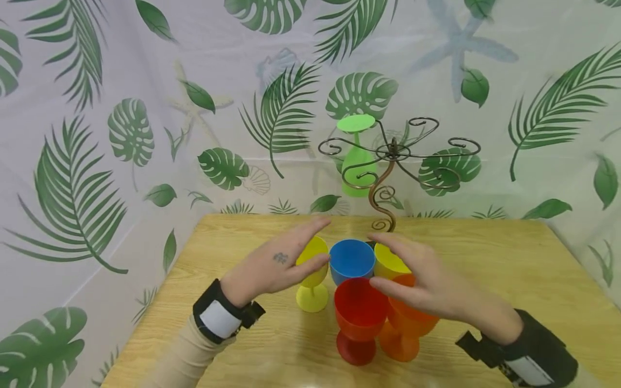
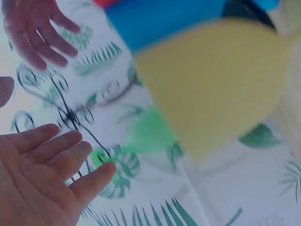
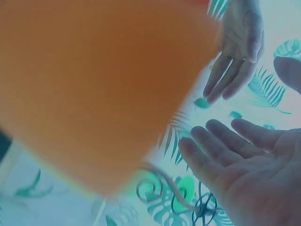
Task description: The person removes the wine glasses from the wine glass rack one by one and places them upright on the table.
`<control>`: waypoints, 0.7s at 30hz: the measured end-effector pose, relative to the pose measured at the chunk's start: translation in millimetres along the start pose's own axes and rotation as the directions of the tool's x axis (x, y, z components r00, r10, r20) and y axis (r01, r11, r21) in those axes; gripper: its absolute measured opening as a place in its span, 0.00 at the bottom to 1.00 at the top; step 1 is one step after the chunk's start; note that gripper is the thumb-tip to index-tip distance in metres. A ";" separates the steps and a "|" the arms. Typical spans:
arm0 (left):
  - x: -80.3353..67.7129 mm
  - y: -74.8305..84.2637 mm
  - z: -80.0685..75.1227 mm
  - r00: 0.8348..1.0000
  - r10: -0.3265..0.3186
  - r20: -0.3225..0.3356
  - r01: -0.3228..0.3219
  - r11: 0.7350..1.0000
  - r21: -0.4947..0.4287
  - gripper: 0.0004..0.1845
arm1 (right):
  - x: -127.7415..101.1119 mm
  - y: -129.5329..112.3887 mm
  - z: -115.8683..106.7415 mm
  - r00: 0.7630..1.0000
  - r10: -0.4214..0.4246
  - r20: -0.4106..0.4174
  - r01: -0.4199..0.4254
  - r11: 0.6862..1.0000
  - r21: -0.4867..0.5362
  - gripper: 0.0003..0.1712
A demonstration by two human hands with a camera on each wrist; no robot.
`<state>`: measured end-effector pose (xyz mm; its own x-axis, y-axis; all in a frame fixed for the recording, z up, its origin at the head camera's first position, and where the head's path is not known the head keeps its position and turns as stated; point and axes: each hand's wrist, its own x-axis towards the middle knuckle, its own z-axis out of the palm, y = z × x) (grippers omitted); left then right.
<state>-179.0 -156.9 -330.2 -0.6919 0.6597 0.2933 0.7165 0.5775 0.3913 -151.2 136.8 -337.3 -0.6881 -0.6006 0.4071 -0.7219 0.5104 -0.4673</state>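
Observation:
My left hand (image 1: 274, 269) is held over the left side of a group of plastic goblets, its fingers extended and holding nothing. Opposite it, my right hand (image 1: 427, 280) reaches over the group's right side, fingers also extended and nothing in them. Below the left hand stands a yellow goblet (image 1: 312, 299), partly covered by it. In the middle are a blue goblet (image 1: 352, 258) and, nearer me, a red goblet (image 1: 361, 318). An orange goblet (image 1: 417, 323) and a second yellow goblet (image 1: 388, 261) are partly hidden by the right hand. Each wrist view shows its own palm with fingers spread.
Behind the goblets rises a dark metal stand (image 1: 394, 153) with curled arms. A green goblet (image 1: 356, 167) hangs upside down on its left side. The wooden table (image 1: 504, 258) ends at a leaf-print backdrop (image 1: 160, 161).

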 end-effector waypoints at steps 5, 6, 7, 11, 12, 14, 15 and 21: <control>20.4 -20.5 -16.8 0.994 -0.102 0.026 0.103 0.992 -0.072 0.36 | 28.4 13.1 -14.1 0.998 0.017 0.054 -0.015 0.999 -0.043 0.37; 24.4 -24.9 -18.4 0.993 -0.115 0.032 0.117 0.990 -0.084 0.36 | 34.4 14.6 -15.6 0.996 0.034 0.078 -0.032 0.999 -0.035 0.37; 28.4 -29.2 -19.5 0.992 -0.124 0.036 0.126 0.987 -0.096 0.35 | 40.5 16.2 -16.4 0.994 0.053 0.100 -0.051 0.998 -0.028 0.38; 43.5 -44.2 -22.9 0.984 -0.172 0.051 0.177 0.978 -0.113 0.35 | 66.1 21.9 -18.3 0.978 0.135 0.159 -0.142 0.989 0.038 0.40; 48.0 -47.4 -23.8 0.982 -0.183 0.052 0.188 0.976 -0.113 0.34 | 72.1 23.6 -19.2 0.973 0.155 0.174 -0.168 0.984 0.065 0.40; 57.1 -52.4 -25.3 0.976 -0.209 0.052 0.214 0.971 -0.108 0.34 | 83.0 26.9 -20.9 0.962 0.189 0.197 -0.211 0.973 0.097 0.41; 61.9 -54.5 -26.1 0.973 -0.225 0.055 0.229 0.967 -0.107 0.34 | 87.8 28.4 -21.8 0.955 0.206 0.212 -0.232 0.967 0.107 0.41; 82.0 -66.4 -29.8 0.955 -0.293 0.050 0.298 0.945 -0.139 0.34 | 108.3 36.6 -19.7 0.913 0.325 0.247 -0.352 0.933 0.076 0.44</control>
<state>-286.0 -155.4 -306.2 -0.8663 0.4845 0.1216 0.4586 0.6750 0.5780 -253.5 102.6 -294.8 -0.8446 -0.5347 0.0262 -0.4254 0.6406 -0.6392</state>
